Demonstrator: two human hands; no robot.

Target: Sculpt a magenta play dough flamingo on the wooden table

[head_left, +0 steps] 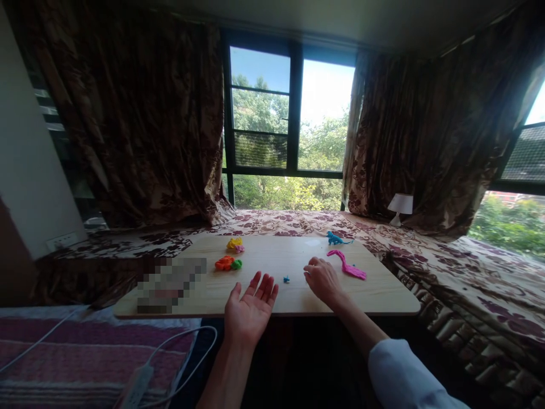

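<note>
My left hand (251,307) is palm up over the front edge of the wooden table (196,301), its fingers stretched out and nothing on the palm. Palm down, my right hand (321,278) is over the table with its fingers bent; what its fingertips hold, if anything, is too small to tell. Between the hands lies a small blue piece (286,279). A pink strip (353,271) with a curved end is just right of my right hand. Behind it stands a blue animal-like figure (336,238).
Orange (223,263) and green (236,264) lumps touch at the table's left, with a yellow lump (234,243) and a pale pink one (239,249) behind. A blurred patch (172,284) covers the left side. A white lamp (401,204) stands beyond.
</note>
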